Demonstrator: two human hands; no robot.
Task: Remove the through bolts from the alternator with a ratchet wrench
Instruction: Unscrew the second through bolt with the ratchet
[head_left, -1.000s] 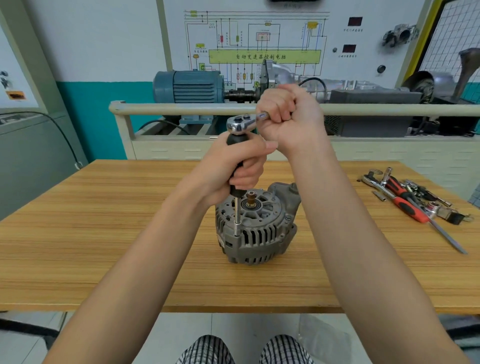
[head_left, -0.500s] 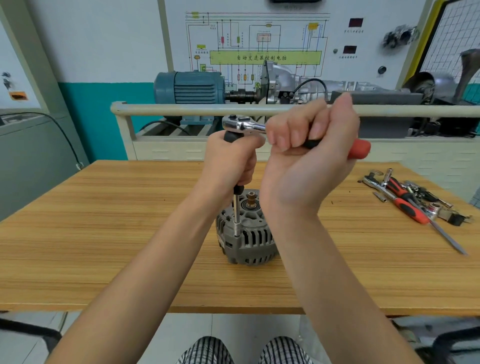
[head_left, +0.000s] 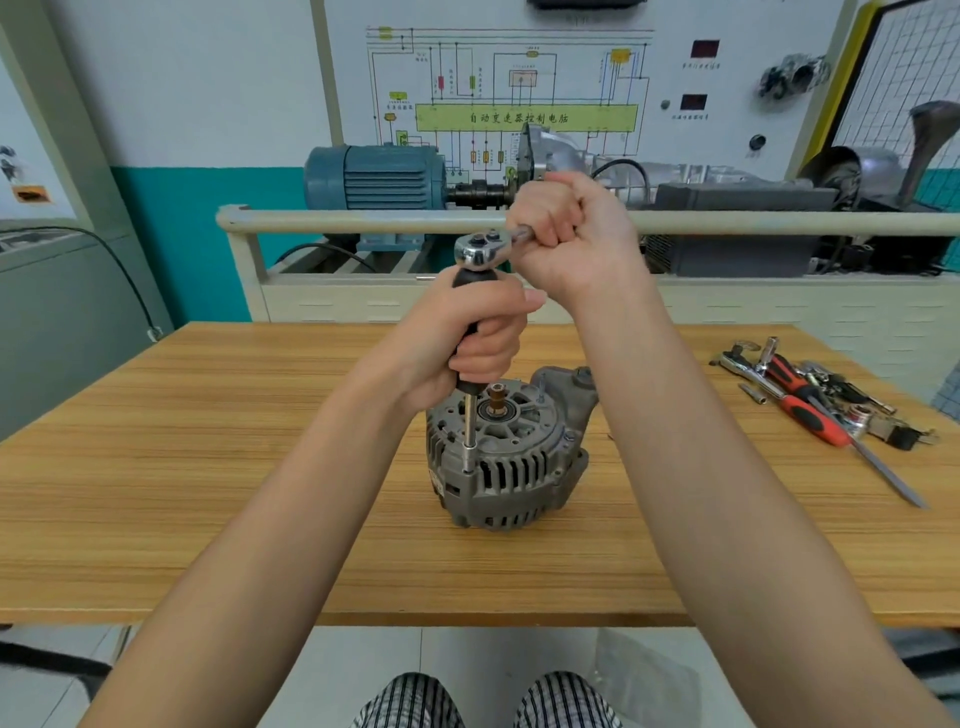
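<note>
A grey alternator (head_left: 511, 467) stands on the wooden table (head_left: 208, 467), pulley shaft up. A steel extension bar (head_left: 470, 426) rises from a through bolt at the alternator's left rim to the chrome ratchet head (head_left: 480, 251). My left hand (head_left: 472, 338) grips the black sleeve of the extension just below the head. My right hand (head_left: 571, 244) grips the ratchet handle, which points away from me and is hidden inside the fist. A second bolt (head_left: 541, 389) stands proud at the alternator's far right.
Loose tools (head_left: 810, 400) with red handles, sockets and a long file lie at the table's right. Behind the table runs a beige rail (head_left: 363, 221) in front of a blue motor (head_left: 379, 176) and a training board.
My right hand has swung the ratchet handle back from the right to pointing away from me. The left hand and extension bar stay in place on the bolt.
</note>
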